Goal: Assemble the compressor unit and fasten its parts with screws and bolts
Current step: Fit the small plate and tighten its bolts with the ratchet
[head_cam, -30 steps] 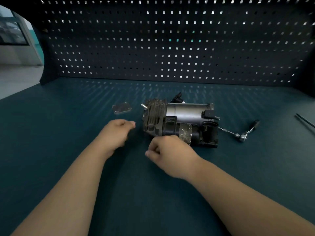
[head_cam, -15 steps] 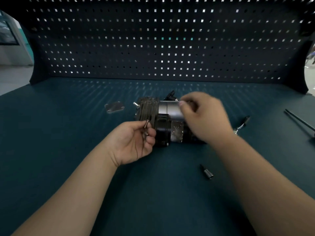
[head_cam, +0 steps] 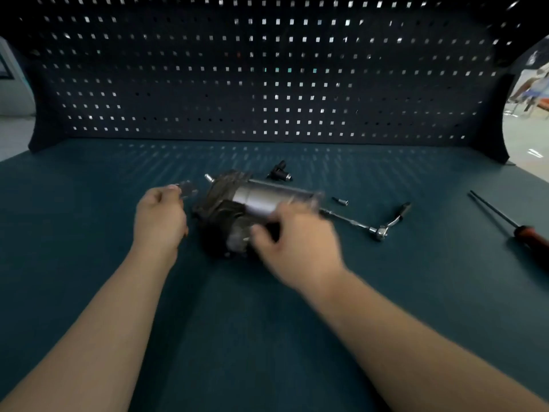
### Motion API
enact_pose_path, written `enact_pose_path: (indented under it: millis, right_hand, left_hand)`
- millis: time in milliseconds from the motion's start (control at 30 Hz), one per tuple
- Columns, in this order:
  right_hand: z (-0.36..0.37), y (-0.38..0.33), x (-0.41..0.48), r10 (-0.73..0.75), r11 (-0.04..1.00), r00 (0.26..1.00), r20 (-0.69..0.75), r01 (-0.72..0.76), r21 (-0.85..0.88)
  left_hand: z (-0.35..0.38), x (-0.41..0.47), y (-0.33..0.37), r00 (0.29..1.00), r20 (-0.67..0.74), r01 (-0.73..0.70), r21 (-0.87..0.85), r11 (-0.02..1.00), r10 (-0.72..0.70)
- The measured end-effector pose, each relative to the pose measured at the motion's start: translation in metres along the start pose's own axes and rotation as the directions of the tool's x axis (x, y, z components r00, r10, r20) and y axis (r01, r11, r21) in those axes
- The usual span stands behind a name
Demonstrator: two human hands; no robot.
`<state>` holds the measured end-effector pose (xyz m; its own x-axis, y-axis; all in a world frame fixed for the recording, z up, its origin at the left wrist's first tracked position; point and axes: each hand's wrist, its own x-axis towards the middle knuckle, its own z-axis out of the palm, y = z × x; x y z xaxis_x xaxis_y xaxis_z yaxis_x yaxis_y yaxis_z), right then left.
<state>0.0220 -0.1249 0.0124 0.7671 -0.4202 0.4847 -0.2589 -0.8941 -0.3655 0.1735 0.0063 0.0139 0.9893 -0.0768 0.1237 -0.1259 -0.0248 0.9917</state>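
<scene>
Compressor (head_cam: 252, 200) mid-table, right hand (head_cam: 297, 242) clamped on its near right end, blurred. Left hand (head_cam: 160, 215) curled just left; hold cannot tell. Ratchet (head_cam: 377, 231) farther right.

Flat teal-blue bench mat (head_cam: 267, 337) is filling the field, carrying rows of pale light flecks at 12 o'clock. Black perforated metal back panel (head_cam: 178, 69) is showing a regular grid of small square holes, many glowing white. At centre, cylindrical metal compressor unit (head_cam: 261, 197) is presenting a silver-grey barrel and a dark ribbed head. At 3 o'clock, bent chrome ratchet wrench (head_cam: 378, 232) is gleaming silver; farther out, slim screwdriver (head_cam: 531, 237) is pairing a black shaft with a red-brown handle.
</scene>
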Motion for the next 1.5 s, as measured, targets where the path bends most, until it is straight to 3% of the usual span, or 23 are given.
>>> enact_pose_path:
  millis: [100,167,233,267,367,433,500,633,700,800,867,933,1000,1067,1100,1133,1167,1200,1233,1267,1333,1400,1500]
  right_hand:
    - [0.012,-0.051,-0.017,-0.188,0.907,0.977,0.097,0.135,0.399]
    - [0.009,-0.064,-0.021,-0.309,0.814,0.95,0.038,0.243,0.527]
    - [0.002,-0.048,-0.01,-0.292,0.834,0.954,-0.072,0.29,0.469]
    - [-0.001,-0.034,0.0,-0.217,0.866,0.972,-0.086,0.232,0.443]
    - [-0.006,0.018,0.032,0.134,0.897,0.987,0.092,-0.16,0.411]
    - [0.005,0.033,0.038,0.234,0.866,0.945,0.23,-0.31,0.393]
    - [0.024,0.025,0.033,0.138,0.901,0.948,0.286,-0.24,0.36]
    - [0.044,-0.011,0.028,-0.022,0.956,0.945,0.328,-0.076,0.284]
    - [0.046,-0.029,0.028,-0.162,0.976,0.882,0.443,0.076,0.206]
    - [0.049,-0.039,0.037,-0.256,0.965,0.76,0.598,0.167,0.201]
    - [0.052,-0.024,0.064,-0.202,0.979,0.832,0.516,0.179,0.094]
    - [0.052,0.006,0.101,-0.013,0.999,0.928,0.372,0.029,-0.036]
    - [0.055,0.032,0.13,0.157,0.984,0.922,0.353,-0.117,-0.131]
    - [0.07,0.04,0.147,0.182,0.97,0.887,0.424,-0.09,-0.228]
    - [0.078,0.037,0.15,0.171,0.967,0.876,0.45,-0.061,-0.249]
    - [0.088,0.035,0.15,0.155,0.966,0.87,0.468,-0.034,-0.256]
    - [0.096,0.032,0.149,0.134,0.97,0.867,0.481,-0.014,-0.244]
    - [0.1,0.03,0.147,0.115,0.975,0.866,0.486,-0.004,-0.223]
    - [0.099,0.029,0.145,0.101,0.983,0.869,0.485,-0.011,-0.185]
    - [0.095,0.029,0.142,0.078,0.994,0.872,0.484,-0.028,-0.11]
    - [0.079,0.034,0.135,0.006,0.98,0.86,0.511,-0.108,0.169]
    - [0.056,0.032,0.125,-0.093,0.92,0.823,0.56,-0.145,0.365]
    - [0.035,0.033,0.122,-0.192,0.922,0.795,0.575,-0.055,0.384]
  left_hand:
    - [0.003,-0.001,0.02,0.964,0.005,-0.259,0.242,0.935,0.266]
    - [0.002,-0.004,0.028,0.931,0.043,-0.353,0.366,0.861,0.364]
    - [-0.004,-0.006,0.028,0.921,0.049,-0.366,0.448,0.816,0.387]
    - [-0.007,-0.007,0.027,0.927,0.045,-0.348,0.467,0.813,0.372]
    - [-0.009,-0.014,0.027,0.934,0.088,-0.34,0.521,0.783,0.347]
    - [-0.003,-0.02,0.03,0.894,0.152,-0.428,0.566,0.705,0.421]
    - [0.009,-0.023,0.037,0.857,0.26,-0.504,0.598,0.623,0.445]
    - [0.049,-0.012,0.05,0.868,0.408,-0.496,0.675,0.547,0.284]
    - [0.059,-0.003,0.045,0.885,0.418,-0.463,0.733,0.499,0.206]
    - [0.041,0.012,0.026,0.908,0.362,-0.415,0.848,0.33,0.211]
    - [0.022,0.02,0.017,0.909,0.31,-0.394,0.857,0.333,0.279]
    - [0.008,0.021,0.009,0.872,0.329,-0.454,0.82,0.349,0.362]
    - [0.003,0.012,0.004,0.805,0.354,-0.562,0.712,0.42,0.477]
    - [0.015,-0.003,0.0,0.803,0.302,-0.589,0.538,0.603,0.515]
    - [0.026,-0.011,-0.003,0.855,0.247,-0.519,0.413,0.748,0.456]
    - [0.04,-0.019,-0.005,0.936,0.193,-0.336,0.232,0.913,0.296]
    - [0.053,-0.026,-0.008,0.982,0.185,-0.05,0.015,0.999,0.047]
    - [0.064,-0.031,-0.012,0.945,0.235,0.267,-0.148,0.952,-0.228]
    - [0.071,-0.034,-0.014,0.846,0.303,0.514,-0.243,0.823,-0.439]
    - [0.073,-0.033,-0.016,0.751,0.36,0.656,-0.302,0.692,-0.554]
    - [0.07,-0.026,-0.016,0.669,0.429,0.743,-0.402,0.535,-0.606]
    - [0.066,-0.018,-0.016,0.662,0.457,0.746,-0.471,0.471,-0.593]
    - [0.066,-0.021,-0.012,0.623,0.5,0.774,-0.506,0.381,-0.602]
